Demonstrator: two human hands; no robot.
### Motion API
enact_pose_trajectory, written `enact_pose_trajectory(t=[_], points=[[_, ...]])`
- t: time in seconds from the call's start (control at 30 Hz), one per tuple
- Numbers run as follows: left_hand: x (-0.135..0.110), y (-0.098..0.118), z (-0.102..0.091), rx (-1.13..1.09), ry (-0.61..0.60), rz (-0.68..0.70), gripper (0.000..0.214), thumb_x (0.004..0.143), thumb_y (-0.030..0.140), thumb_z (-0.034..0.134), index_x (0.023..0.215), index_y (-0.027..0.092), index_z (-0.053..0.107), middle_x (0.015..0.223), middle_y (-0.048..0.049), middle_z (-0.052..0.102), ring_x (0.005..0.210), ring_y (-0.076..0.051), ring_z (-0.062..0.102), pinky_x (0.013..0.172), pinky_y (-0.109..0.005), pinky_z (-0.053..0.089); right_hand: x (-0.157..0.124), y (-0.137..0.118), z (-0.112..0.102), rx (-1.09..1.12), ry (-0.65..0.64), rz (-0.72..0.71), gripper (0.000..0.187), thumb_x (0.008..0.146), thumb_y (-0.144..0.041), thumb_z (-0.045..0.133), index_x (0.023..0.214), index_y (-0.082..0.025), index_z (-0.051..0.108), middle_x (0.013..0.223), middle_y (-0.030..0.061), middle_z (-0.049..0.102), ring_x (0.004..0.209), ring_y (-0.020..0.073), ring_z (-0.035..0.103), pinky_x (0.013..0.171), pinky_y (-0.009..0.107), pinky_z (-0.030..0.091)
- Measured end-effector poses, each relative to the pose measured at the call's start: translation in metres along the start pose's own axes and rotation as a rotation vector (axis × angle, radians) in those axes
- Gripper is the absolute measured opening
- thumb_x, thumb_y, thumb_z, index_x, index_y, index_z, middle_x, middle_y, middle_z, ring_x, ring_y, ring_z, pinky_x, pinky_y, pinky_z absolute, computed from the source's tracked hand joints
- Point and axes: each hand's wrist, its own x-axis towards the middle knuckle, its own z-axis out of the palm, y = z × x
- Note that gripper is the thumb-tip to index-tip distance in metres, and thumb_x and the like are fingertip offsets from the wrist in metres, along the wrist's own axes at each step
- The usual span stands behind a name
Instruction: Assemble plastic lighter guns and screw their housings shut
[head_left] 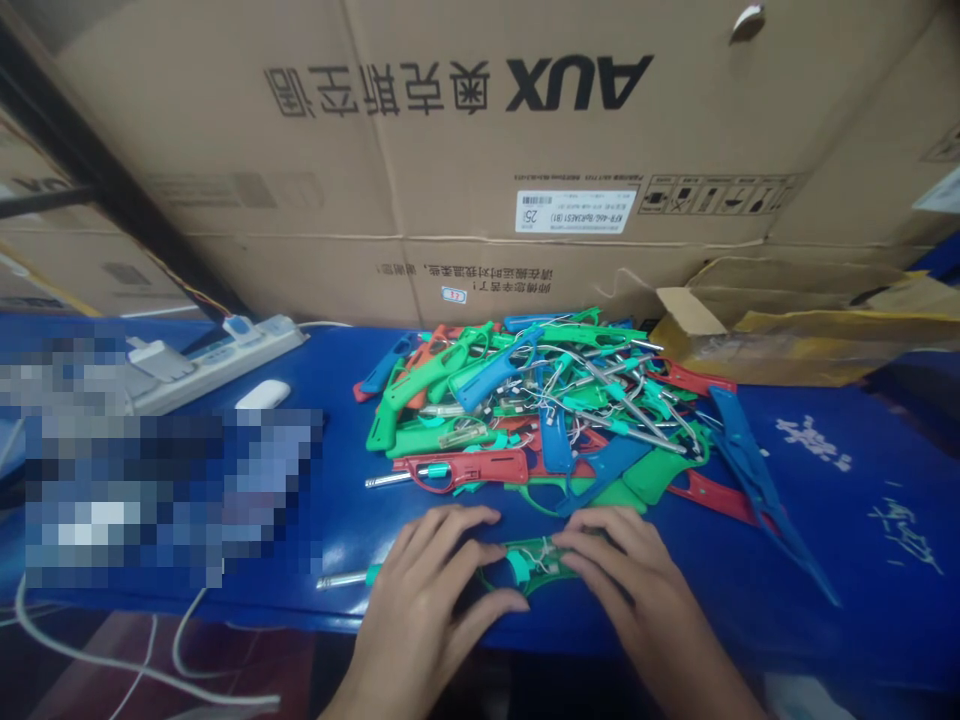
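Near the front edge of the blue table lies a green long-nosed lighter (538, 562), its casing open and white wires showing inside. Its metal tube (343, 580) points left from a teal collar. My left hand (439, 575) grips the lighter's left part, fingers over the far side and thumb on the near side. At the right end, my right hand (626, 565) pinches it, with thumb and fingertips by the wires. Just beyond the hands is a heap of green, blue and red lighter casings (480, 465), metal tubes and wired parts.
A large cardboard box (450, 150) stands behind the heap. To the right sits an open carton (795, 345) with yellow tape. On the left are a white power strip (217, 365), a small white object (262, 395) and a pixelated area. Small white pieces (810, 442) lie at right.
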Motion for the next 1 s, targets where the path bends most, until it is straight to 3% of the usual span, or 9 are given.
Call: enact_pose_trajectory(t=[0.23, 0.37, 0.53, 0.7, 0.87, 1.0], points=[[-0.002, -0.001, 0.003, 0.012, 0.005, 0.002, 0.025, 0.094, 0.043, 0.07, 0.106, 0.022, 0.065, 0.122, -0.0066, 0.072, 0.108, -0.027, 0.065, 0.083, -0.04, 0.05, -0.008, -0.002, -0.005, -0.198, 0.055, -0.174, 0.026, 0.103, -0.021, 0.054, 0.126, -0.024, 0.065, 0.131, 0.0052, 0.066, 0.122, 0.0215, 0.058, 0.101, 0.037, 0.043], [-0.001, 0.001, 0.003, 0.043, 0.034, 0.024, 0.024, 0.097, 0.042, 0.067, 0.109, 0.021, 0.066, 0.117, -0.0065, 0.073, 0.106, -0.026, 0.065, 0.086, -0.04, 0.049, -0.006, -0.005, -0.011, -0.213, 0.08, -0.294, 0.026, 0.102, -0.021, 0.056, 0.125, -0.021, 0.068, 0.125, 0.0034, 0.072, 0.12, 0.0192, 0.061, 0.103, 0.033, 0.041], [-0.001, -0.002, -0.004, 0.098, 0.011, 0.068, 0.026, 0.104, 0.042, 0.056, 0.114, 0.021, 0.068, 0.111, -0.0043, 0.076, 0.102, -0.025, 0.066, 0.087, -0.04, 0.046, -0.002, -0.011, -0.01, -0.182, 0.155, -0.287, 0.025, 0.106, -0.023, 0.051, 0.121, -0.022, 0.071, 0.115, -0.0007, 0.077, 0.108, 0.016, 0.066, 0.101, 0.032, 0.04], [-0.007, -0.009, -0.008, 0.058, 0.027, 0.039, 0.019, 0.104, 0.037, 0.059, 0.109, 0.022, 0.069, 0.109, -0.0003, 0.076, 0.102, -0.023, 0.067, 0.092, -0.038, 0.043, -0.002, -0.015, -0.007, -0.186, 0.196, -0.271, 0.026, 0.108, -0.027, 0.049, 0.112, -0.021, 0.073, 0.108, -0.0003, 0.078, 0.101, 0.0158, 0.066, 0.101, 0.033, 0.039], [-0.005, -0.011, -0.012, 0.079, -0.038, 0.073, 0.018, 0.104, 0.034, 0.059, 0.115, 0.022, 0.067, 0.111, -0.0023, 0.076, 0.102, -0.024, 0.067, 0.092, -0.039, 0.044, -0.009, -0.01, -0.009, -0.307, 0.135, -0.288, 0.027, 0.103, -0.026, 0.057, 0.128, -0.022, 0.068, 0.116, 0.0034, 0.075, 0.107, 0.0203, 0.065, 0.098, 0.037, 0.039], [-0.003, -0.014, -0.024, 0.085, -0.092, 0.081, 0.029, 0.101, 0.038, 0.063, 0.126, 0.022, 0.061, 0.117, -0.0043, 0.075, 0.105, -0.024, 0.068, 0.091, -0.04, 0.047, -0.019, -0.001, -0.018, -0.308, 0.122, -0.242, 0.036, 0.099, -0.023, 0.061, 0.135, -0.024, 0.063, 0.124, 0.0052, 0.072, 0.113, 0.0227, 0.065, 0.099, 0.038, 0.041]])
